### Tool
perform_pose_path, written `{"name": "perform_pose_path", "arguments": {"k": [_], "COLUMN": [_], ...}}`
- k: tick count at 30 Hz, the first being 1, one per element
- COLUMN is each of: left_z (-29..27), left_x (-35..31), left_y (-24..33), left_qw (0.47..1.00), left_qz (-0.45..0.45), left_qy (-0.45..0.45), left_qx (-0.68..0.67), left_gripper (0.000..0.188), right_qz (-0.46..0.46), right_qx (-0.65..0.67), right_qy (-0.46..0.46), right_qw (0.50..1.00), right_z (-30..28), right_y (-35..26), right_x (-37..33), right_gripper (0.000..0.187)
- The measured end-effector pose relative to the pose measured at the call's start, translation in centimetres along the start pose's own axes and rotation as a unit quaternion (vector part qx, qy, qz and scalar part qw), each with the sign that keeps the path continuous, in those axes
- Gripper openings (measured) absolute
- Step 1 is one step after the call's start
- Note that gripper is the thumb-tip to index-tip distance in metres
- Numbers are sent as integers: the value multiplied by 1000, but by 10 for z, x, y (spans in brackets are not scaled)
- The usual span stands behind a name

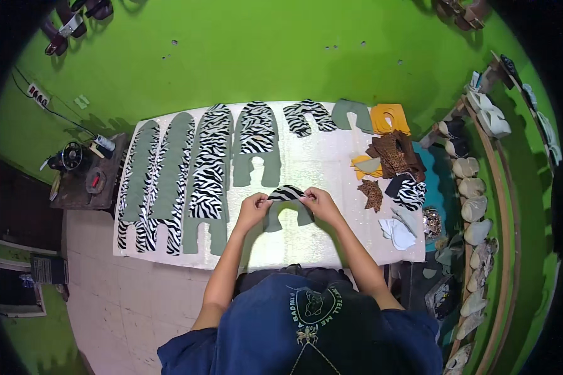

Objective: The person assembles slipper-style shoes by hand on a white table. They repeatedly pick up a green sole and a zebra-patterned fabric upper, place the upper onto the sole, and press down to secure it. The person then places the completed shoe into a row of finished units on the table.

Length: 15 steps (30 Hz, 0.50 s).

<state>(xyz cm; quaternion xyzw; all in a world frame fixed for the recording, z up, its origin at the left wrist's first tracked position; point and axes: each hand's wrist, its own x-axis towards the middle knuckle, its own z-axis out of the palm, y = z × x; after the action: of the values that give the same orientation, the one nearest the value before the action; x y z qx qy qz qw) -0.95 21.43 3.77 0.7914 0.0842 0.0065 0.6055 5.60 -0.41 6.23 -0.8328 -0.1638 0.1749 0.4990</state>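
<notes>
Near the front of the white table, my left hand [253, 208] pinches the left end of a small curved zebra-print piece [286, 193]. My right hand [319, 203] pinches its other end. A grey-green U-shaped piece [273, 220] is directly below it, its legs pointing toward me. Whether the two pieces touch or are joined cannot be made out. Beyond my hands, overlapping zebra-print pieces [257, 128] lie on green U-shaped ones [241, 170]. Long overlapping rows of green [182, 137] and zebra-print pieces [209, 169] run along the table's left half.
At the table's [331, 169] right lie yellow pieces [396, 116], brown leopard-print pieces [394, 153], black-and-white scraps [410, 193] and white pieces [399, 234]. A sewing machine [72, 156] stands left of it. Several shoe lasts [475, 209] line a wooden rack on the right.
</notes>
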Motion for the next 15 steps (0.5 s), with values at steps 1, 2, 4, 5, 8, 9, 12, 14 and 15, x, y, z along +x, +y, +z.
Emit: {"name": "perform_pose_path", "arguments": {"k": [1, 2, 4, 5, 8, 9, 12, 14, 15], "left_z": [-12, -22, -41, -51, -71, -76, -87, -94, -84], "left_x": [0, 0, 3, 4, 8, 12, 32, 51, 60], "left_y": [1, -2, -2, -2, -7, -6, -13, -36, -38], "left_qw": [1000, 1000, 1000, 999, 1000, 999, 998, 996, 998], "left_qz": [-11, -1, 24, 3, -16, -26, -48, -54, -18], "left_qy": [3, 4, 2, -16, 8, 5, -4, -10, 22], "left_qx": [27, 21, 9, 37, -24, -22, -32, -64, -53], "left_gripper": [19, 20, 22, 24, 25, 25, 24, 24, 24], "right_qz": [1, 11, 28, 14, 27, 18, 46, 34, 31], "right_qx": [12, 39, 92, 111, 156, 173, 164, 169, 158], "right_qy": [-9, -16, -26, -23, -46, -41, -43, -19, -9], "right_qw": [1000, 999, 995, 993, 986, 984, 984, 985, 987], "right_z": [6, 14, 27, 35, 52, 56, 64, 71, 69], "right_y": [-6, -11, -15, -12, -28, -26, -23, -29, -16], "right_x": [4, 8, 18, 22, 33, 38, 59, 73, 82], "right_gripper": [21, 21, 21, 20, 18, 16, 16, 18, 20]}}
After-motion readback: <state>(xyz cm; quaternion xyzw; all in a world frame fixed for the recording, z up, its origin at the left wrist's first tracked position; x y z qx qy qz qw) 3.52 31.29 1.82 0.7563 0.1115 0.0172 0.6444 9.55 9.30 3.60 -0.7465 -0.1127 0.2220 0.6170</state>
